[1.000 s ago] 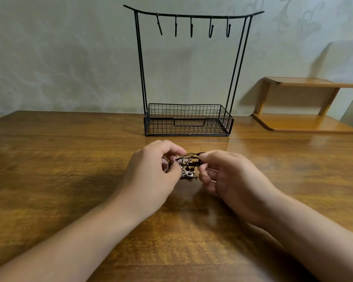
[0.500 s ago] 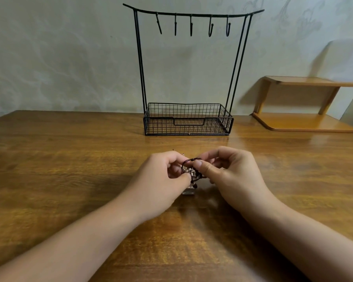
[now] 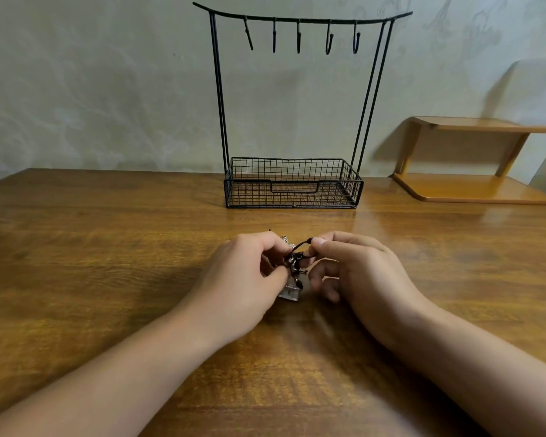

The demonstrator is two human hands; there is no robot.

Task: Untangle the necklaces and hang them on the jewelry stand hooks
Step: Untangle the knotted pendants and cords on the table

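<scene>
Wooden worktop [image 3: 108, 263] against a pale wall; jewelry stand [image 3: 292, 184] at rear centre, hooks [image 3: 300, 37] bare, wooden shelf [image 3: 473, 187] right. Tangled necklaces [image 3: 295, 263] sit between both hands above the worktop. Left hand [image 3: 246, 279] fingers pinch the tangle; right hand [image 3: 353, 272] fingers pinch a black cord loop.

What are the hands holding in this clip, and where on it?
Both hold the tangled necklaces. The right hand pinches a black cord loop at the top; the left hand pinches the knot's left side.
</scene>
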